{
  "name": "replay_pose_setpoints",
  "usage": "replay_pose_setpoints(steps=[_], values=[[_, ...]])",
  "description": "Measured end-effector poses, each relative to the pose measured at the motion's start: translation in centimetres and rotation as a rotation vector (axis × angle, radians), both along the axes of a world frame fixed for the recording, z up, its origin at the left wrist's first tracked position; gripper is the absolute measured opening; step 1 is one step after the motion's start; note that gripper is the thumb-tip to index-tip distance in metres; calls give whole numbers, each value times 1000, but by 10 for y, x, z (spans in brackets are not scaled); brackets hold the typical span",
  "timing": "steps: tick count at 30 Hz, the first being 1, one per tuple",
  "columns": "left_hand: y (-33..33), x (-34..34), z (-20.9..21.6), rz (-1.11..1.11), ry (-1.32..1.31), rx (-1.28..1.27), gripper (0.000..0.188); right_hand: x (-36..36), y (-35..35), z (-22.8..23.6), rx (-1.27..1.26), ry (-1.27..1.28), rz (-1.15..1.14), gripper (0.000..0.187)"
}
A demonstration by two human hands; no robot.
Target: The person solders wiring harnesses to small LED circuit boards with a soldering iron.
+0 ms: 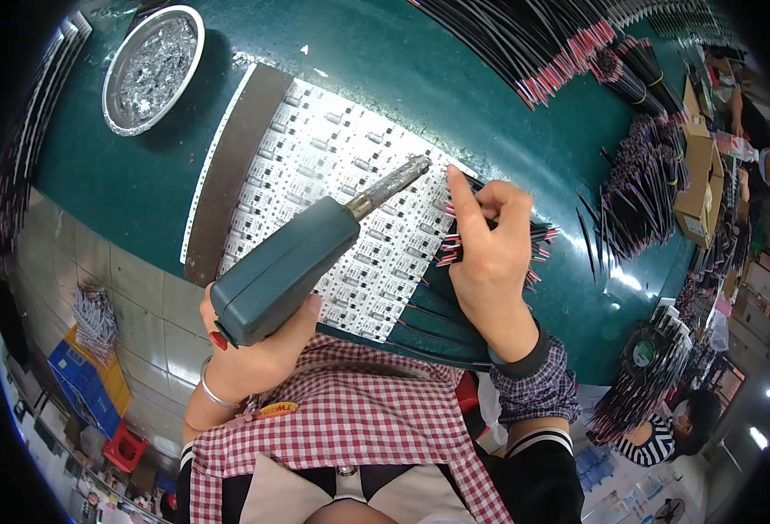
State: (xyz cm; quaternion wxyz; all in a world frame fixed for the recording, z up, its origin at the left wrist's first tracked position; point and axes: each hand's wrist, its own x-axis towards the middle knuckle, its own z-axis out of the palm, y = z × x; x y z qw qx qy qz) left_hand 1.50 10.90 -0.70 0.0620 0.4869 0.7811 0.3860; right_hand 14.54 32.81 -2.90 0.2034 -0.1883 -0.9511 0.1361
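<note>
My left hand is wrapped round the handle of a dark green soldering gun. Its long metal tip, crusted with solder, points up and right over a white circuit board panel that carries rows of small components. The tip's end hovers at or just above the panel's far right corner; contact cannot be made out. Close to that corner, my right hand extends its index finger to the panel's edge. Its other fingers curl round thin black wires with red and white ends, partly hidden under the palm.
A brown strip lies across the panel's left side. Beyond it stands a round metal bowl of solder scraps. Wire bundles lie at the back, with more wires to the right beside a cardboard box. A person sits at lower right.
</note>
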Motion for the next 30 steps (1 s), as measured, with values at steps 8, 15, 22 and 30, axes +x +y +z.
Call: replay_pose_setpoints(steps=[8, 15, 22, 30], values=[[0, 1, 4, 4, -123, 11, 14, 1, 2, -10, -37, 161, 55, 61], [6, -1, 5, -15, -145, 39, 12, -1, 1, -11, -11, 200, 53, 57], [16, 0, 9, 11, -343, 56, 16, 3, 3, -12, -17, 163, 56, 57], [20, -1, 4, 21, -443, 14, 17, 2, 5, -14, -34, 123, 50, 55]])
